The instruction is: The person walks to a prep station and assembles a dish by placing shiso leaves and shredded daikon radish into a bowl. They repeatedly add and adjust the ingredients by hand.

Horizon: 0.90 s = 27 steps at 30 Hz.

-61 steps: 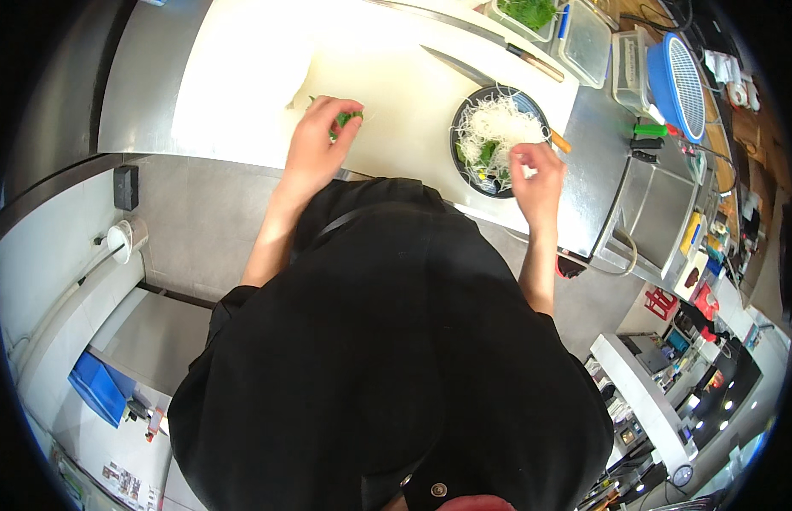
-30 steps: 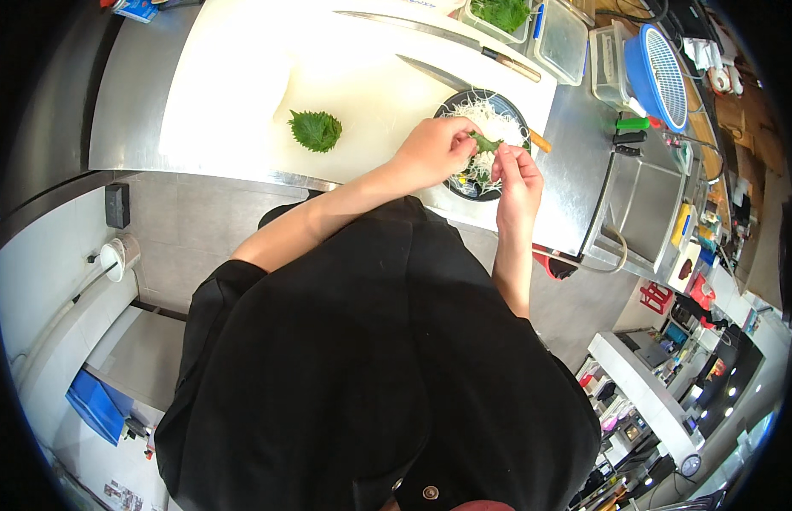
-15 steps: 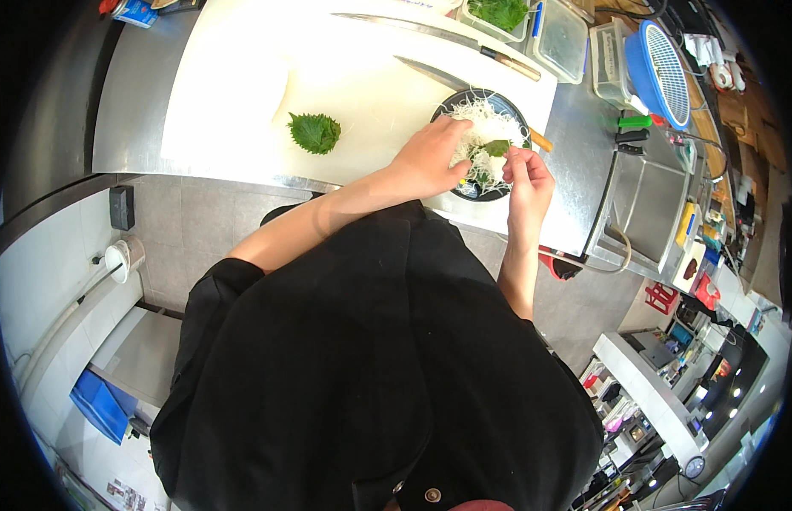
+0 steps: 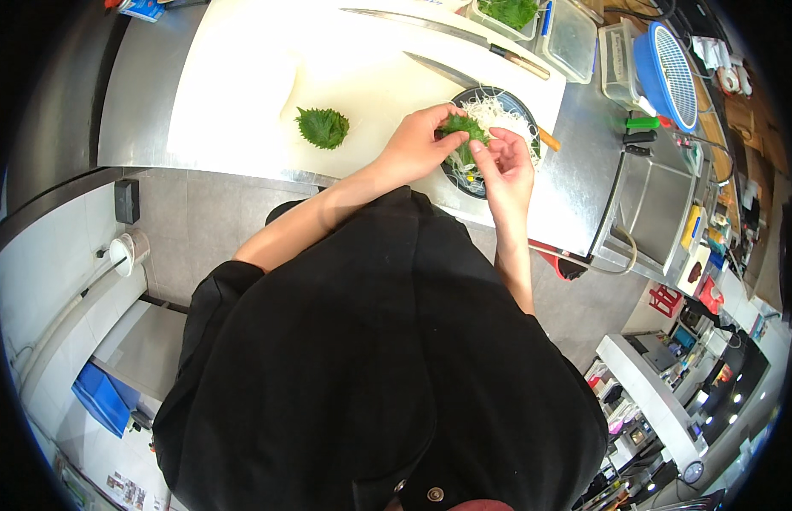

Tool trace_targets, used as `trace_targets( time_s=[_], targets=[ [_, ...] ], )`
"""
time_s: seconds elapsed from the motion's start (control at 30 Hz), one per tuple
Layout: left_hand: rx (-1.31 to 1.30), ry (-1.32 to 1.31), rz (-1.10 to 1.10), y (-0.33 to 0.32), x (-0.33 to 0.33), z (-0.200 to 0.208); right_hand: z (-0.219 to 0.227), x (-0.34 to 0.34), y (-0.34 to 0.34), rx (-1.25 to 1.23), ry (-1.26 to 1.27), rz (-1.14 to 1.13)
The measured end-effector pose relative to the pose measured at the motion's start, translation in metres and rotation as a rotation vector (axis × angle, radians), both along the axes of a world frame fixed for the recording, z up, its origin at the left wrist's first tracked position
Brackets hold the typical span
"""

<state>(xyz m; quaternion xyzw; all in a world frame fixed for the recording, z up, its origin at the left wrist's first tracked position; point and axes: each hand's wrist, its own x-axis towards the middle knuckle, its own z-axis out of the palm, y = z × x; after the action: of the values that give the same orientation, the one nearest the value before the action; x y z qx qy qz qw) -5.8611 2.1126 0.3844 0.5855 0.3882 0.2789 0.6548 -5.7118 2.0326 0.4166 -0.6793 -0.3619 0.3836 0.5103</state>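
Note:
A green serrated shiso leaf (image 4: 466, 128) is pinched at its left side by my left hand (image 4: 414, 149), above a dark round bowl (image 4: 452, 177). My right hand (image 4: 509, 175) closes thumb and fingers at the leaf's right edge, so both hands have it between them. White shredded radish (image 4: 508, 116) fills the bowl underneath, with a small yellow bit near its front; my hands hide part of it. Further left, a little stack of shiso leaves (image 4: 323, 128) lies on the white cutting board (image 4: 243, 111).
Two long knives lie across the board's far side, one with a dark handle (image 4: 519, 62) and one with its blade (image 4: 438, 68) running behind the bowl. A tub of green leaves (image 4: 508, 12), a clear lid (image 4: 569, 41) and a blue basket (image 4: 668, 75) stand at the back right, beside a sink (image 4: 655, 209).
The shiso leaf at my hands now lies spread open and faces up. My right hand has moved left toward my left hand, showing more radish on the right.

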Motion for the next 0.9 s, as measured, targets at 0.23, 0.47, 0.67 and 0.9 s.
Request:
trace_targets(
  time_s=[0.23,0.47,0.67,0.9],
  targets=[
    [-0.210,-0.162,0.132,-0.003,-0.035,0.010,0.000,-0.013,0.005,-0.076,0.174,0.106],
    [-0.111,-0.286,0.113,-0.011,-0.066,0.001,0.002,-0.026,0.011,-0.118,0.403,0.224],
    [-0.109,-0.196,0.083,-0.013,-0.077,0.025,0.005,-0.025,0.017,-0.108,0.499,0.296],
    [0.148,0.131,0.280,-0.023,-0.074,0.034,0.005,-0.040,0.019,0.069,0.312,0.209]
  ],
)
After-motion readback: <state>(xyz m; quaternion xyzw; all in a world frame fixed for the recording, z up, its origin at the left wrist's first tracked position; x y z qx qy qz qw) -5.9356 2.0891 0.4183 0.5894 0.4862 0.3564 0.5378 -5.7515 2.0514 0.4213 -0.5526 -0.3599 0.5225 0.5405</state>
